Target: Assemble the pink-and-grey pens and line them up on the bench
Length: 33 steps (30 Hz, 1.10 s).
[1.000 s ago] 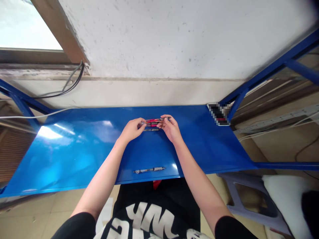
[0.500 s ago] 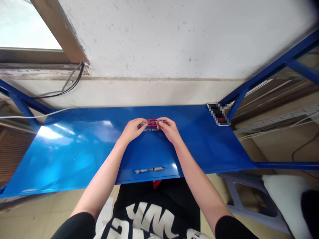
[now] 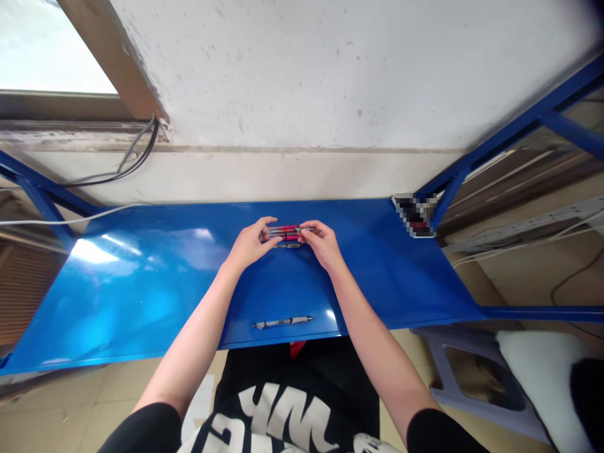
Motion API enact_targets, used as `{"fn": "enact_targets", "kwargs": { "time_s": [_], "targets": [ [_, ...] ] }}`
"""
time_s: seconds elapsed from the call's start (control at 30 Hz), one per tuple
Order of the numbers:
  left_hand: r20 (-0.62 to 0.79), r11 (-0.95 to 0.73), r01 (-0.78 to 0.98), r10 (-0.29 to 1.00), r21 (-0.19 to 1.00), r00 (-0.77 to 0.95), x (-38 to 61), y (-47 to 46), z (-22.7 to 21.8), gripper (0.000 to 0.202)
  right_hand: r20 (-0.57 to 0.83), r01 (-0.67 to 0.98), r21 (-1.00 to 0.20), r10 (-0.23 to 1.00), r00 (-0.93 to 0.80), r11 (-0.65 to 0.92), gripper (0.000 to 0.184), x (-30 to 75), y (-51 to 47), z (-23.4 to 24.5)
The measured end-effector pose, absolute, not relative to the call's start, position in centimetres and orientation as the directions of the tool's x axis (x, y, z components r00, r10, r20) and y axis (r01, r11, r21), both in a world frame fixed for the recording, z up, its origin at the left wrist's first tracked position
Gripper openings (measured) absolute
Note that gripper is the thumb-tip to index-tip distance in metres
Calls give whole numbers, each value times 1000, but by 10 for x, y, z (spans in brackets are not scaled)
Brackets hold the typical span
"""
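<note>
Several pens [image 3: 289,238] with red and grey barrels lie side by side across the back middle of the blue table [image 3: 292,283]. My left hand [image 3: 251,242] is around their left ends, thumb and index finger spread apart; the other fingers are partly hidden. At the right ends, my right hand [image 3: 323,243] pinches a grey pen [image 3: 306,229] between thumb and fingers. A pen with a clear and grey barrel [image 3: 293,246] lies just in front of the red ones. Near the table's front edge lies a single clear and grey pen [image 3: 282,322], apart from both hands.
A pixelated object with a white edge [image 3: 416,216] sits at the table's back right corner. Behind the table rises a white wall [image 3: 302,170]. Blue metal frames [image 3: 455,189] stand at both ends. A white cable [image 3: 70,220] runs over the back left. A grey stool [image 3: 481,377] stands below right.
My left thumb and index finger have spread apart, the index finger lifting away from the pens. My right hand stays at the right ends with little movement. The front pen has not moved.
</note>
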<state>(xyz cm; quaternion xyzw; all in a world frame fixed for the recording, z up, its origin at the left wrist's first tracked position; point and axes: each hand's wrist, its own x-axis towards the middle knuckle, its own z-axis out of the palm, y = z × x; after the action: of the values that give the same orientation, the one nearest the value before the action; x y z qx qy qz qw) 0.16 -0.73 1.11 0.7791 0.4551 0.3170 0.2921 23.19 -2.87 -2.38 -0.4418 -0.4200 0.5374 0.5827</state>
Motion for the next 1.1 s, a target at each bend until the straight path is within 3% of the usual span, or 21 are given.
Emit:
{"fn": "enact_targets", "kwargs": {
  "time_s": [0.07,0.23,0.37,0.6,0.8,0.93,1.1],
  "targets": [
    [218,-414,544,895,730,389,0,-7,12,46,20,-272,-961,995,93,45,24,233,-28,-22],
    [212,-536,600,824,594,526,-3,-4,10,17,17,-282,-958,994,111,48,23,236,-28,-22],
    [144,-550,629,804,550,577,-3,-3,10,13,11,-265,-963,994,109,39,21,236,-27,-24],
    [70,-403,643,876,652,477,-33,8,25,16,-2,-268,-963,993,116,29,23,236,-27,-24],
    [-205,-167,675,877,718,435,-51,13,25,24,-13,-263,-965,993,119,19,23,236,-26,-26],
    [-273,-142,706,855,694,440,-47,11,25,26,-14,-262,-965,993,117,18,24,237,-27,-25],
    [-251,-190,732,858,655,448,-42,11,24,17,-18,-277,-961,994,108,13,24,236,-28,-22]
  ]
}}
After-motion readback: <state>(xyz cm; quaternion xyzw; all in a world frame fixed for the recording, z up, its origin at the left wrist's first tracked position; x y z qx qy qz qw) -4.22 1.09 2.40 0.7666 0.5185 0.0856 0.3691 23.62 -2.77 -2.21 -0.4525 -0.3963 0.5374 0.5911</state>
